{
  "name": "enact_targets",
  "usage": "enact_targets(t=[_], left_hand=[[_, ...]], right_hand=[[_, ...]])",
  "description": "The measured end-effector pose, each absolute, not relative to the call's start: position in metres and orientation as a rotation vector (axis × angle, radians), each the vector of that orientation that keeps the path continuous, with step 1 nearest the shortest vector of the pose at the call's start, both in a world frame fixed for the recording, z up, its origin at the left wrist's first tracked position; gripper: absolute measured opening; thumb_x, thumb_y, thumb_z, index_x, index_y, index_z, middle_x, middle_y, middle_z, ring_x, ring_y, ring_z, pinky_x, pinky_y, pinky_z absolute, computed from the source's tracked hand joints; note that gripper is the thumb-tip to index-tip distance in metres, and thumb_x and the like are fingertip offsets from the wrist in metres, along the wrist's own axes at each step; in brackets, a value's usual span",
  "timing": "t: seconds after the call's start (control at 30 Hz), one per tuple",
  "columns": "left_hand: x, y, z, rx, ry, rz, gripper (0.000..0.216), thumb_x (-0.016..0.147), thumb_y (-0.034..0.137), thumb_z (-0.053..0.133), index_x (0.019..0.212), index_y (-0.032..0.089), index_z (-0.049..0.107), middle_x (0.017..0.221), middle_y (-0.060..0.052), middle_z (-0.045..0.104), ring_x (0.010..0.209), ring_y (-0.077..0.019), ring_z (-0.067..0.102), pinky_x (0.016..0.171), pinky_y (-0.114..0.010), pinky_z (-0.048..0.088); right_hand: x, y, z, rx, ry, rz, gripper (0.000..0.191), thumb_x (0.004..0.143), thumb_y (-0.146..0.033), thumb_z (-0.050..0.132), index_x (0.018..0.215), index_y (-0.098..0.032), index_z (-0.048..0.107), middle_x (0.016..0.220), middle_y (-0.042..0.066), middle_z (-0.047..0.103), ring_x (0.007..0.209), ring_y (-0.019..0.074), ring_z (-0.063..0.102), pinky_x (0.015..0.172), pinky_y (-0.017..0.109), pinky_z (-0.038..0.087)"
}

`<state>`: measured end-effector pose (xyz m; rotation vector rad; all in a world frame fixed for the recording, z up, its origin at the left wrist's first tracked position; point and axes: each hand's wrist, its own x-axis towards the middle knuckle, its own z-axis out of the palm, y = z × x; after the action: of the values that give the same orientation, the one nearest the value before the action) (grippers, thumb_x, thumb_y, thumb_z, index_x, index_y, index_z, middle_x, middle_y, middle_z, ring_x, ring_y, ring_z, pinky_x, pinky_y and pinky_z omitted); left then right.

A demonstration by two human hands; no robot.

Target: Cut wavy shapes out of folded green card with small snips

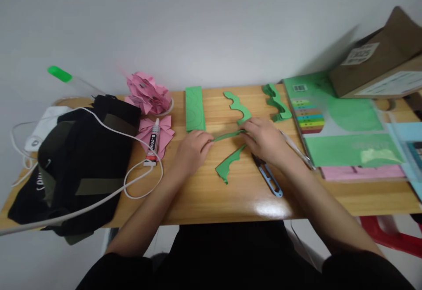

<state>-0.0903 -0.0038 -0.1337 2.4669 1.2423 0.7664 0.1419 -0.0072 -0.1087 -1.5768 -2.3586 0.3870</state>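
Between my two hands stretches a thin strip of green paper [227,136], one end pinched by each. My left hand [194,148] closes its fingers on the left end. On the right end my right hand [262,138] is closed, partly hiding the tip. Just beyond it lies a wavy green paper cutout [234,103]. A scalloped green paper offcut [227,165] rests below the strip. Under my right wrist sits a pair of blue-handled thread snips [271,180], its blades partly covered. A green paper rectangle with drawn curves [194,107] lies beyond my left hand.
At left are a black bag [89,167], a white cable [108,195], pink folded-paper pieces [148,94] and a glue tube [153,143]. A stack of wavy green cutouts [276,102], a paper pack [349,149] and a cardboard box [376,61] stand at right.
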Motion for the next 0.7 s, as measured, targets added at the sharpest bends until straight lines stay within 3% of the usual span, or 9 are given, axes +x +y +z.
enact_targets(t=[0.7], left_hand=[[-0.094, 0.000, -0.152, 2.348, 1.347, 0.648, 0.013, 0.089, 0.017, 0.061, 0.082, 0.018, 0.072, 0.085, -0.005, 0.069, 0.083, -0.0187, 0.064, 0.076, -0.031, 0.050]], right_hand=[[0.139, 0.001, -0.136, -1.535, -2.376, 0.444, 0.009, 0.088, -0.016, 0.054, 0.090, -0.016, 0.063, 0.095, 0.017, 0.068, 0.091, 0.0308, 0.057, 0.080, 0.040, 0.042]])
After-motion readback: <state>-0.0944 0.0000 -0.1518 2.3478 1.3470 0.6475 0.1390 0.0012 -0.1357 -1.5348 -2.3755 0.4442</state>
